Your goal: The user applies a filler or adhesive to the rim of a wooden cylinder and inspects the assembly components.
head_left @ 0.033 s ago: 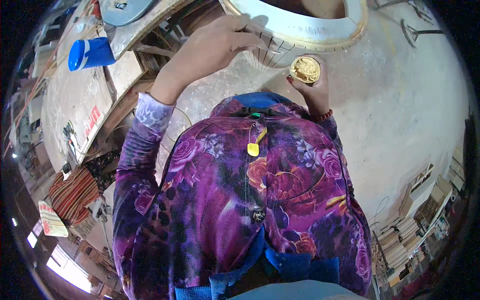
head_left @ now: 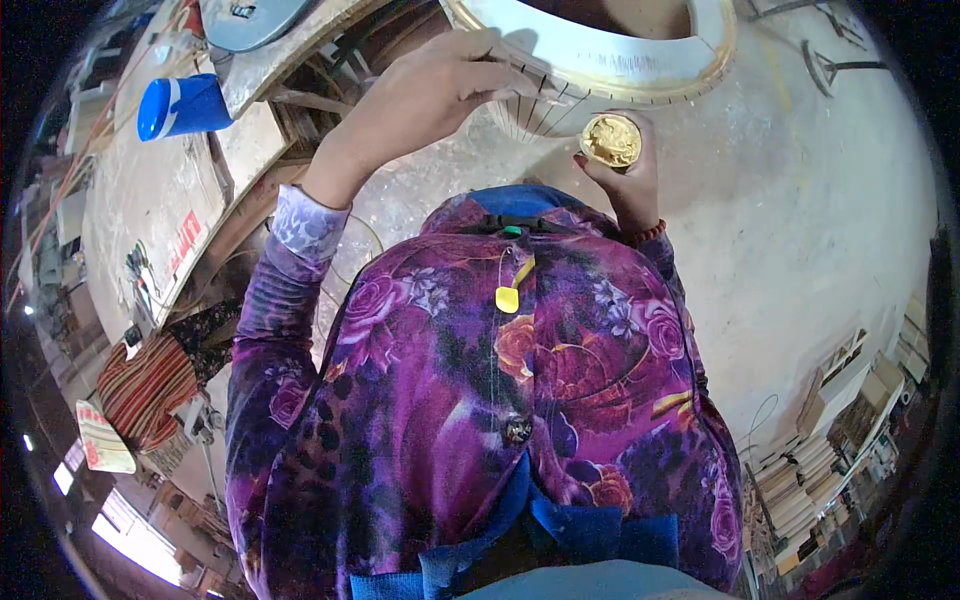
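My left hand (head_left: 440, 95) reaches over to the side of a white, rounded hollow piece (head_left: 570, 38) with a gold-brown edge. Its fingers are pinched together beside dark thin lines marked down the piece's side. Something thin and pale seems to stick out from the fingertips, too small to name. Below the piece's edge, my right hand (head_left: 638, 175) grips a small round cup (head_left: 611, 141) from the side, its open top facing up. Inside the cup is a lumpy, shiny gold paste.
On the left stands a worn wooden workbench (head_left: 130, 205) with a blue cylindrical container (head_left: 185, 107) and a round grey lid (head_left: 250, 22). Striped cloth (head_left: 148, 392) lies lower left. Stacked boards (head_left: 805, 490) are at lower right, and a dark metal stand (head_left: 825, 65) is at upper right.
My left fingertips have shifted very slightly to the right along the piece's side. The right hand and the cup stay where they were.
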`<state>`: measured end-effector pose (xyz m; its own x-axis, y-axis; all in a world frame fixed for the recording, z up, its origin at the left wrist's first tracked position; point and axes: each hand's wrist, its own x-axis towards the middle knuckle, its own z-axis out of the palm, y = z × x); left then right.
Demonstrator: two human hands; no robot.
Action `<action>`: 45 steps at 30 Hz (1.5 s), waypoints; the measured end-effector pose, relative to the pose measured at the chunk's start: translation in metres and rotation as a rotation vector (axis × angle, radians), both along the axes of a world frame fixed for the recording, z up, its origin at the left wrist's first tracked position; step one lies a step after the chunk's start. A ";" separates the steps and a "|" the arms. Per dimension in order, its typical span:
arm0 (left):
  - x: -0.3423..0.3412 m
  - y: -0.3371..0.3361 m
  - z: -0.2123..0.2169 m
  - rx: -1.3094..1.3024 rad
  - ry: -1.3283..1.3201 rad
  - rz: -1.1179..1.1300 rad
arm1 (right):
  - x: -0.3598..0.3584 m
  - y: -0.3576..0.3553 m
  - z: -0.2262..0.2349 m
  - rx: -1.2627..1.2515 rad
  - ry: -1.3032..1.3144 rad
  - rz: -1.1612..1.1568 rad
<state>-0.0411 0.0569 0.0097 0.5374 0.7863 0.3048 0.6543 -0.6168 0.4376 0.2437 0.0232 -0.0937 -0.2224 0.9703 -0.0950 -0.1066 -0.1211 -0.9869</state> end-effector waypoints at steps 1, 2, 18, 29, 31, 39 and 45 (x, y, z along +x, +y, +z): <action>0.000 0.002 0.001 -0.023 -0.064 -0.057 | 0.002 0.001 0.000 0.002 -0.001 0.001; 0.002 0.003 -0.001 -0.022 -0.066 -0.056 | 0.004 0.002 -0.001 0.013 -0.017 0.001; 0.009 -0.011 -0.011 0.052 0.053 0.098 | 0.007 0.002 -0.004 0.051 -0.081 0.000; 0.006 0.004 -0.010 0.089 0.015 0.050 | 0.014 0.005 -0.014 0.010 -0.023 -0.016; 0.002 0.005 -0.007 0.044 -0.032 -0.017 | 0.015 0.006 -0.014 0.010 -0.027 -0.009; -0.006 0.017 -0.001 -0.226 -0.146 0.052 | 0.012 0.002 -0.006 0.033 -0.048 -0.024; -0.014 0.027 0.008 0.021 0.063 -0.147 | 0.017 0.002 0.000 0.069 -0.168 -0.026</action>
